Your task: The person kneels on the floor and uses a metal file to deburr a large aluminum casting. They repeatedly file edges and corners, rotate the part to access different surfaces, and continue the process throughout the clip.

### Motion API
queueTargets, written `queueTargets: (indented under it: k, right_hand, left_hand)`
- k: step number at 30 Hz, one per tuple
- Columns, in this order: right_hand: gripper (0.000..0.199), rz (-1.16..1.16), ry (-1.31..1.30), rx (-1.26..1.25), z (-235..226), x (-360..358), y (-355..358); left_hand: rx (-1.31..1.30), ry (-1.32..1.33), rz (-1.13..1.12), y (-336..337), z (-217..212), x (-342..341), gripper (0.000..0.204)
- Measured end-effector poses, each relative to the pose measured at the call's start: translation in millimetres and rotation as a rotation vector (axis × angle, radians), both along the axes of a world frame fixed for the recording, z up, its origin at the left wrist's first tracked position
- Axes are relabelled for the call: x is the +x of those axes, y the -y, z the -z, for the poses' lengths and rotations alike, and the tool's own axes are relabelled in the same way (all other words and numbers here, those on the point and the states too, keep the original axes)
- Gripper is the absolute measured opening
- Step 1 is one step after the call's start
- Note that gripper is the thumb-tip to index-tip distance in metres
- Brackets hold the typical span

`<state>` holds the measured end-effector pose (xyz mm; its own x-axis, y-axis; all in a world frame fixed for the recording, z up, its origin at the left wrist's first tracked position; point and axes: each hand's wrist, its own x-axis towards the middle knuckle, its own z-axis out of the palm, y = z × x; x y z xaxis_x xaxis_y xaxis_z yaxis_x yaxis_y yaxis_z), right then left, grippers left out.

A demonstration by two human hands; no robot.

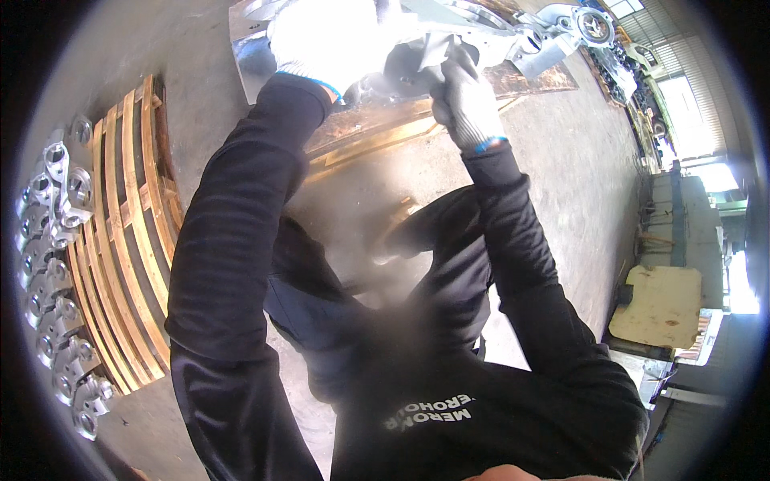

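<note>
Far left of the large silver casting [485, 40]: a long file of smaller silver castings [58, 321], ringed ends and bores visible, heaped close to one another. Nearer to the casting, still on its left: a slatted pallet [122, 216] of pale wood, long boards running away from the wearer. Next, just left of the casting: a shiny metal piece [255, 58], flat-faced, partly behind the glove; outline beyond it not legible.

Left hand [325, 40]: white knitted glove, blue cuff edge, dark sleeve [233, 208]. Located at the casting's left end. Strong glare washes out the fingers; cannot tell whether they are grasping or released.

Below the casting: wooden platform [553, 82], brown top with a pale beam along its near side. The casting lies above this platform, ahead of the wearer; points of contact hidden. On the near side of the casting, farther down: dark trousers [449, 240], legs apart, and a dark top [481, 409] with white lettering.

Right hand [469, 100]: white glove, greyed at the fingers, blue cuff edge. Fingers bent, at the casting's near edge, beside a pale flat flap [435, 50]. Cannot tell whether the flap belongs to the casting, nor whether the fingers are clenched on anything.

Right end of the casting: round ring [594, 26] with a spoked centre. Beyond it, to the right: more metal parts [622, 76], crowded together. Well to the right and nearer the wearer than the casting: a yellowish panel [658, 309], cut corners.
</note>
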<state>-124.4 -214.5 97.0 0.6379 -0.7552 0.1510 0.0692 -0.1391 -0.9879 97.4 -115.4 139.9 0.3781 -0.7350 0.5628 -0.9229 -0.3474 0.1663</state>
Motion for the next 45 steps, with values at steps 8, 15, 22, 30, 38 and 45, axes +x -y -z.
queueTargets:
  k: [8, 15, 22, 30, 38, 45]
  right_hand:
    - [0.047, -0.067, -0.091, -0.429, -23.4, 2.4, 2.2]
    - [0.032, 0.007, -0.193, -0.068, -20.3, 4.4, -6.8]
    - [0.037, 0.043, -0.049, -0.256, 5.9, 24.2, 17.6]
    - [0.016, 0.049, -0.111, 0.052, -27.4, -0.9, -27.4]
    - [0.050, 0.184, -0.144, 0.012, -13.4, 7.4, -25.6]
    - [0.047, 0.050, -0.049, -0.001, -29.1, 3.7, -32.4]
  left_hand:
    - [-0.054, 0.011, -0.001, 2.5, 6.6, 5.0, 0.056]
    - [-0.200, 0.036, 0.003, 3.6, 20.8, 19.2, 0.057]
    - [0.300, -0.154, -0.045, -22.3, -32.3, -8.4, 0.061]
    - [0.140, -0.146, -0.058, -24.0, -34.0, -11.7, 0.062]
    - [-0.024, -0.074, -0.010, -20.7, -19.8, -9.6, 0.052]
    - [-0.122, -0.047, -0.088, -19.8, -26.5, -16.6, 0.053]
